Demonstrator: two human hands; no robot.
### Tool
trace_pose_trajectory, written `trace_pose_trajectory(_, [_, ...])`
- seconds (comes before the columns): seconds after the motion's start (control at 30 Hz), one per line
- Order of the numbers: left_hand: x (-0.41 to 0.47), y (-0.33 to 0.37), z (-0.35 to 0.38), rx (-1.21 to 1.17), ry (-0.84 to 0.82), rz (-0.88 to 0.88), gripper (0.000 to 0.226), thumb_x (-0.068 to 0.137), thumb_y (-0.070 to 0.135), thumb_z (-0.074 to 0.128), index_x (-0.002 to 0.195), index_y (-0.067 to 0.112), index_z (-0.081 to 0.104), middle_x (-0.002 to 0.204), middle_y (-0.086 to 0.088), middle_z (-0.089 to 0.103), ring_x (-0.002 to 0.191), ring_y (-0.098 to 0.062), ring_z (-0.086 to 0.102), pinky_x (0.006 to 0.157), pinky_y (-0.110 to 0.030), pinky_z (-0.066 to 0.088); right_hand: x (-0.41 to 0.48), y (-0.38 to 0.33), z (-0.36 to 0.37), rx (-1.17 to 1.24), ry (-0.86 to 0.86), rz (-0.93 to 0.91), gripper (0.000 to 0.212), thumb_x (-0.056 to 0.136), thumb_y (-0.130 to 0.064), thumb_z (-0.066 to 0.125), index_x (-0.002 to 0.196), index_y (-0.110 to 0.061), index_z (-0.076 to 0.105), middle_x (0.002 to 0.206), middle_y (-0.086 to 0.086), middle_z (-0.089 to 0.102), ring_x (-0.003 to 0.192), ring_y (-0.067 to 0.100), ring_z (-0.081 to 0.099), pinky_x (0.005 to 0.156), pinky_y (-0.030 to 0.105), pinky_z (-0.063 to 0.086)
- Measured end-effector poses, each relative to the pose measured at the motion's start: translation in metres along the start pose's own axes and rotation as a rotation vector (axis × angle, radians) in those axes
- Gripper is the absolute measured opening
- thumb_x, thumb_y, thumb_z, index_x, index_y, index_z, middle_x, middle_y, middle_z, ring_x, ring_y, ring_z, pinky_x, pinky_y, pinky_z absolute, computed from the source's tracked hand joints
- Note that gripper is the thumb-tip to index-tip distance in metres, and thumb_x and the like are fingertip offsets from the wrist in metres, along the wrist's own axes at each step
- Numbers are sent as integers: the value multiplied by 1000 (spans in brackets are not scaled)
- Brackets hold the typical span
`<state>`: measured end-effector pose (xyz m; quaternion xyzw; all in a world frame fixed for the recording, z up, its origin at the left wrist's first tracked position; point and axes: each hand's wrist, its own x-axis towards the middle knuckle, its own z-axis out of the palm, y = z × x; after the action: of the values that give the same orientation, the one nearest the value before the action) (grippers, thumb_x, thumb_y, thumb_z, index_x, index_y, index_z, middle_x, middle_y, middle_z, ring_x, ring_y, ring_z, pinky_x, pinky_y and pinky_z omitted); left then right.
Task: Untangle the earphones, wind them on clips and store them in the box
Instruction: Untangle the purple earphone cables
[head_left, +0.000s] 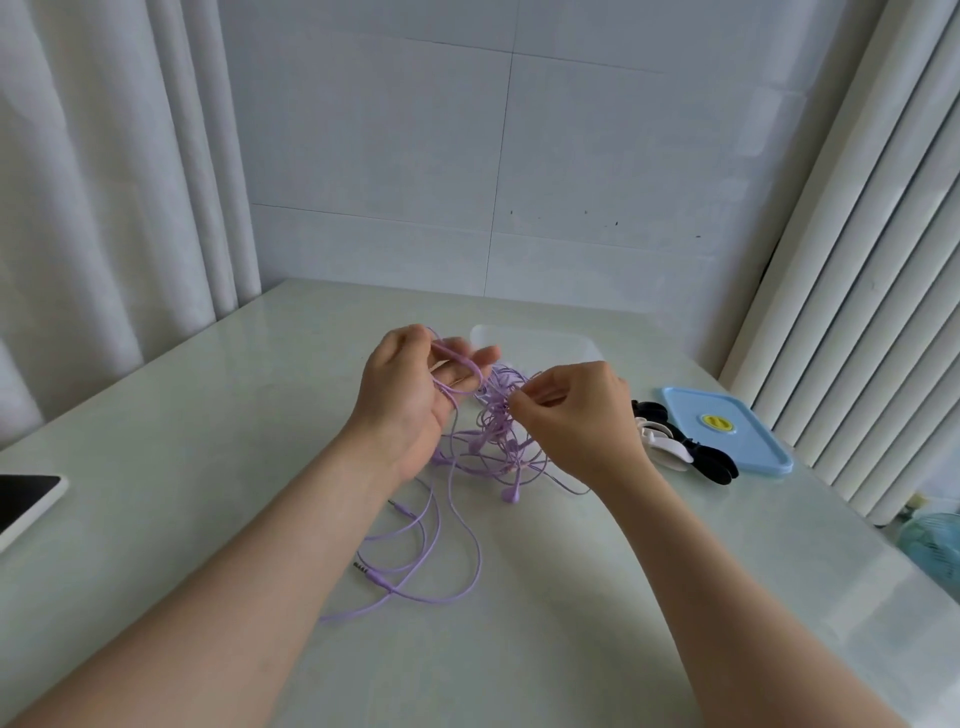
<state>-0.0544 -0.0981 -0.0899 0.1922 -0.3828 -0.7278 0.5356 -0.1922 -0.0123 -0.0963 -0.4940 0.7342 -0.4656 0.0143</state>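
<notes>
A tangle of purple earphones (491, 441) hangs between my hands above the pale table (208, 415). My left hand (410, 395) is raised with a loop of purple cord draped over its spread fingers. My right hand (582, 415) pinches a strand at the knot with thumb and forefinger. Loose cord trails toward me, ending in two jack plugs (371, 571). Behind the hands stands a clear plastic box (535, 343), partly hidden. Black and white winding clips (675, 441) lie to the right of my right hand.
A light blue lid (727, 431) with a yellow sticker lies at the right, next to the clips. A tablet or phone (26, 501) sits at the left table edge. White curtains hang on both sides, and a tiled wall stands behind the table.
</notes>
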Motion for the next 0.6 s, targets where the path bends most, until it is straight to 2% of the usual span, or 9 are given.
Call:
trace_pose_trajectory(0.03, [1, -2, -1, 24, 65, 8, 25, 115, 19, 34, 94, 9, 43, 78, -10, 56, 66, -24, 70, 88, -51, 59, 1, 1, 0, -3, 3, 15, 9, 81, -18, 76, 74, -20, 80, 64, -14, 74, 66, -8, 68, 60, 4, 45])
trace_pose_trajectory(0.1, [4, -7, -6, 378, 157, 141, 25, 114, 26, 35, 94, 13, 42, 74, -6, 47, 56, -16, 53, 76, -43, 52, 1, 1, 0, -20, 6, 35, 10, 81, -22, 74, 72, -23, 78, 66, -15, 74, 72, -2, 70, 68, 14, 52])
trace_pose_trajectory(0.17, [0, -9, -8, 762, 125, 337, 11, 110, 26, 41, 108, 15, 38, 82, -4, 52, 61, -7, 53, 72, -30, 45, 0, 1, 3, -55, 13, 42, 12, 83, -24, 71, 72, -24, 74, 70, -14, 73, 84, 9, 70, 75, 25, 52])
trace_pose_trajectory(0.27, [-6, -9, -14, 1034, 9, 580, 37, 93, 16, 62, 120, 15, 36, 88, 5, 45, 75, -3, 54, 68, -15, 41, 2, 1, 2, -55, 71, 61, 10, 87, -22, 66, 78, -18, 70, 77, -10, 71, 88, 18, 66, 73, 29, 46])
trace_pose_trajectory(0.3, [-6, -9, -16, 1145, -16, 650, 42, 87, 17, 68, 121, 16, 43, 91, 7, 46, 79, -7, 54, 71, -20, 43, 3, 2, 1, -44, 95, 65, 11, 89, -22, 65, 80, -17, 70, 77, -10, 70, 88, 19, 64, 72, 30, 44])
trace_pose_trajectory(0.37, [-3, -11, -22, 1351, -73, 732, 31, 83, 22, 75, 111, 20, 63, 97, 7, 48, 82, -18, 57, 75, -34, 49, 4, 3, 0, -18, 128, 49, 13, 92, -24, 64, 82, -17, 69, 79, -9, 70, 86, 18, 65, 70, 29, 42])
trace_pose_trajectory(0.43, [-1, -12, -26, 1444, -153, 695, 16, 85, 28, 79, 100, 27, 74, 97, 6, 43, 78, -18, 56, 73, -38, 52, 4, 3, 2, 6, 149, 23, 13, 94, -25, 62, 85, -17, 67, 81, -10, 70, 85, 17, 65, 69, 26, 41])
trace_pose_trajectory(0.5, [0, -14, -29, 1507, -222, 653, 10, 89, 37, 79, 99, 33, 78, 98, 6, 40, 77, -17, 55, 70, -37, 53, 5, 3, 5, 23, 178, 10, 12, 96, -26, 60, 90, -17, 65, 85, -9, 69, 86, 19, 65, 71, 29, 42])
trace_pose_trajectory(0.6, [3, -14, -28, 1398, -130, 699, 6, 92, 36, 77, 88, 31, 76, 94, 8, 46, 76, -10, 54, 71, -32, 47, 7, 4, 4, 42, 200, 17, 13, 97, -27, 60, 92, -16, 65, 86, -7, 70, 84, 19, 65, 74, 32, 45])
